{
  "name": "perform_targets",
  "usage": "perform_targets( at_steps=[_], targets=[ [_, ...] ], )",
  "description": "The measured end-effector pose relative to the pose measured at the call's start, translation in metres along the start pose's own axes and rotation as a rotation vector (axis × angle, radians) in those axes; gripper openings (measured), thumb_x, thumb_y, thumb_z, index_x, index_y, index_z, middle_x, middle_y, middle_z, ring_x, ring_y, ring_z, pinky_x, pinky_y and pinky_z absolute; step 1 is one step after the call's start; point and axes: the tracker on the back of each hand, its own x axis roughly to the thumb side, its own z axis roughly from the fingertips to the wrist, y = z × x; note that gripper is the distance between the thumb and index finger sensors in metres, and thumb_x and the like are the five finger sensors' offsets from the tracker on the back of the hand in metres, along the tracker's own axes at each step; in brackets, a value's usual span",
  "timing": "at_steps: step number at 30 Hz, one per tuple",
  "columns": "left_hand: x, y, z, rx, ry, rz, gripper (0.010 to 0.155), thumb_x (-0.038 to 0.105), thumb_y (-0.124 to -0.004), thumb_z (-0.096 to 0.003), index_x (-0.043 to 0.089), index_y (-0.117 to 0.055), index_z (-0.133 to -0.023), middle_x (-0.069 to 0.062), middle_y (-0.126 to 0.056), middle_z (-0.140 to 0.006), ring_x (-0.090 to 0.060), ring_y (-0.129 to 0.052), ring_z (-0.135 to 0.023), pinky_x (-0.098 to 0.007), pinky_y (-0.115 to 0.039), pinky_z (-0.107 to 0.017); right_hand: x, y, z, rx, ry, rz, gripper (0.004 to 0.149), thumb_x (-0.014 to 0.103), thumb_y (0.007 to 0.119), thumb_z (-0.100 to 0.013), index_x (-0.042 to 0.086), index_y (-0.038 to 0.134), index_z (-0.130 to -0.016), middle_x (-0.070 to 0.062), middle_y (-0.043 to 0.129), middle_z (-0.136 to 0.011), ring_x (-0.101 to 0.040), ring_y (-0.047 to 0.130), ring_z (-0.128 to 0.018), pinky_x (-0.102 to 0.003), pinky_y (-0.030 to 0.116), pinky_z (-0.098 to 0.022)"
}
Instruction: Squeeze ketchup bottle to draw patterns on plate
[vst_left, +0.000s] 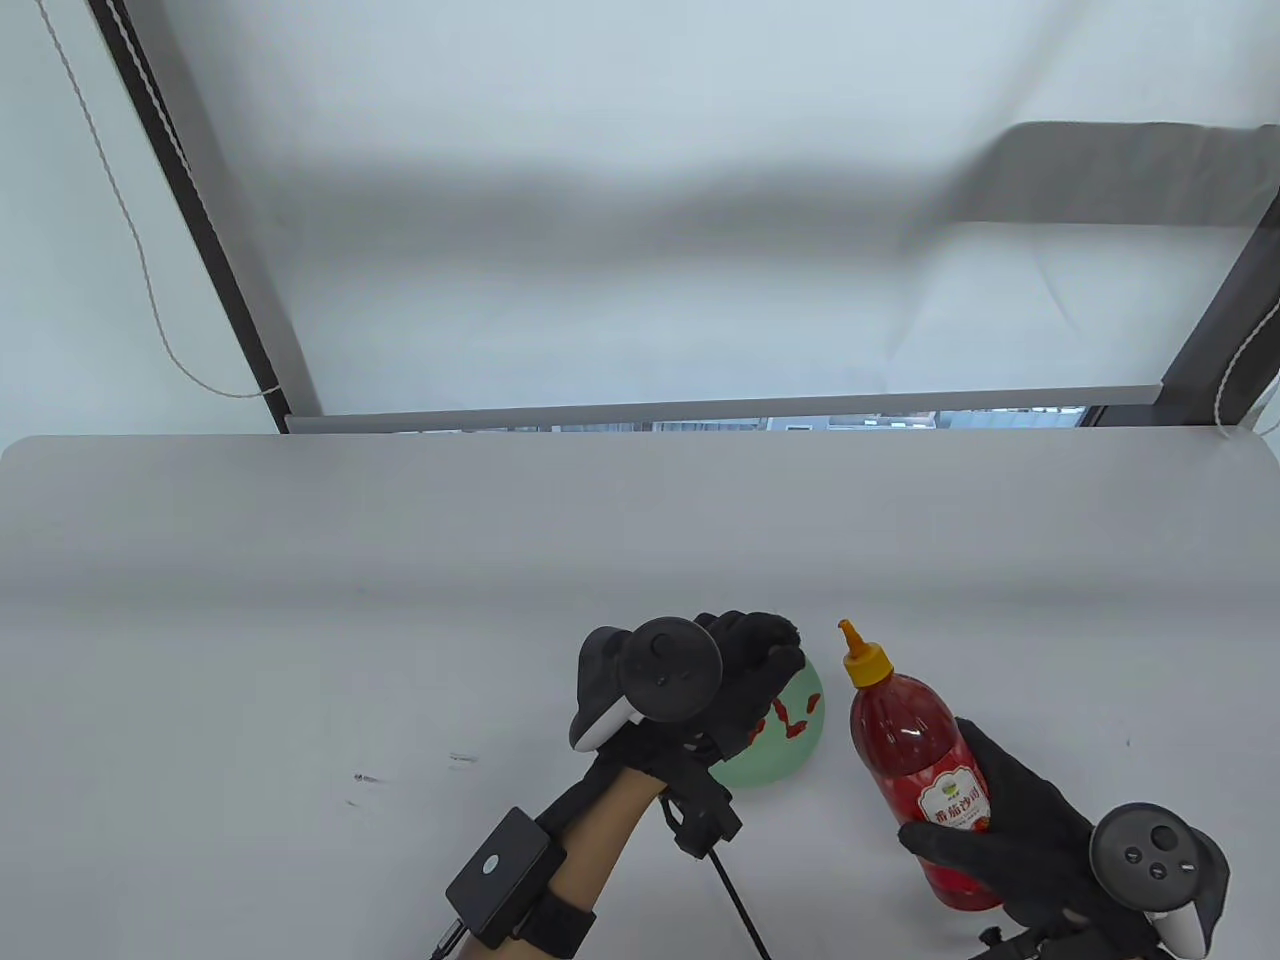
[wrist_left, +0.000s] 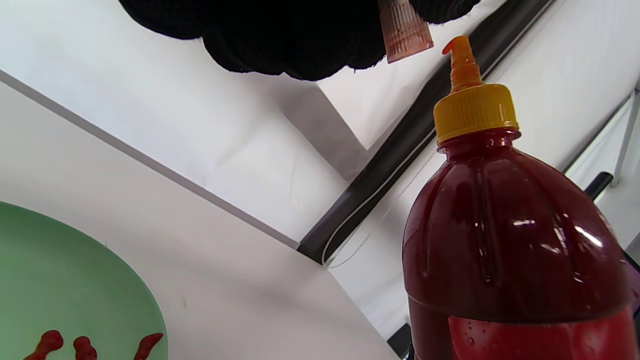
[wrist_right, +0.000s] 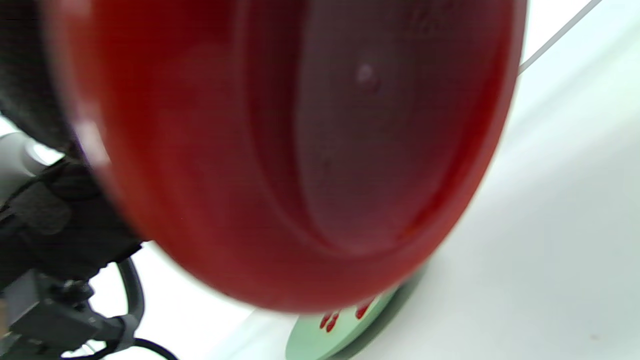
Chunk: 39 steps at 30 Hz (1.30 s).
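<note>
Standing tilted in the right hand (vst_left: 1010, 850), the ketchup bottle (vst_left: 915, 770) leans up and to the left, its yellow cap and orange nozzle (vst_left: 852, 634) pointing away from the person. The right hand's gloved fingers wrap around the bottle's lower half, over the label, with the thumb across the front. In the right wrist view the bottle's red base (wrist_right: 300, 150) fills most of the picture, blurred, so it seems to be off the table (vst_left: 300, 600), though this cannot be told for sure.

Just left of the bottle lies the green plate (vst_left: 790, 750), with several red ketchup marks (vst_left: 785, 718) across its middle. The left hand (vst_left: 740, 680) hovers over the plate's left and far side, covering part of it; its fingers are curled. In the left wrist view a small ribbed translucent cap (wrist_left: 404, 32) hangs down from between those fingers (wrist_left: 300, 45), near the nozzle tip (wrist_left: 457, 50). The plate's rim (wrist_left: 125, 280) shows in the lower left of that view, with three red marks near the bottom edge.

A black cable (vst_left: 735, 900) runs from the left wrist toward the bottom edge.
</note>
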Motion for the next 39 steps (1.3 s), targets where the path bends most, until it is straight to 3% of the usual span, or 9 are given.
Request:
perform_targets(
  at_steps=[6,17,26,39],
  targets=[
    [-0.007,0.004,0.002,0.036,0.067,0.262,0.047,0.048,-0.061,-0.0621,0.017,-0.073,-0.096,-0.009,-0.087,-0.084,-0.038,-0.082,-0.078,-0.060,-0.069,-0.058,0.004,0.008,-0.001,0.030,-0.037,-0.013,0.101,0.073,0.097,-0.046,0.012,0.059,-0.117,-0.020,0.083,-0.105,-0.037,0.091,-0.084,-0.056,0.081,-0.064],
    [-0.003,0.001,0.006,0.004,0.073,0.347,0.049,0.048,-0.058,-0.0622,0.015,-0.072,-0.095,-0.008,-0.088,-0.083,-0.038,-0.083,-0.076,-0.060,-0.070,-0.057,0.005,0.012,0.000,0.057,-0.050,-0.004,0.101,0.073,0.097,-0.046,0.013,0.058,-0.117,-0.020,0.083,-0.105,-0.037,0.091,-0.084,-0.056,0.081,-0.065],
    [0.005,0.004,0.012,0.029,0.054,0.332,0.049,0.048,-0.058,-0.0618,0.014,-0.071,-0.095,-0.009,-0.087,-0.083,-0.038,-0.082,-0.076,-0.060,-0.070,-0.057,0.006,0.015,0.001,0.072,-0.059,-0.001,0.100,0.073,0.097,-0.046,0.013,0.059,-0.117,-0.020,0.083,-0.105,-0.037,0.091,-0.084,-0.056,0.081,-0.065],
    [0.024,0.008,0.017,0.055,0.014,0.133,0.051,0.045,-0.071,-0.0596,0.012,-0.070,-0.097,-0.012,-0.086,-0.085,-0.040,-0.081,-0.077,-0.062,-0.068,-0.058,0.007,0.017,0.002,0.083,-0.068,0.018,0.101,0.073,0.097,-0.046,0.013,0.059,-0.117,-0.020,0.083,-0.105,-0.037,0.091,-0.084,-0.056,0.081,-0.065]
  ],
)
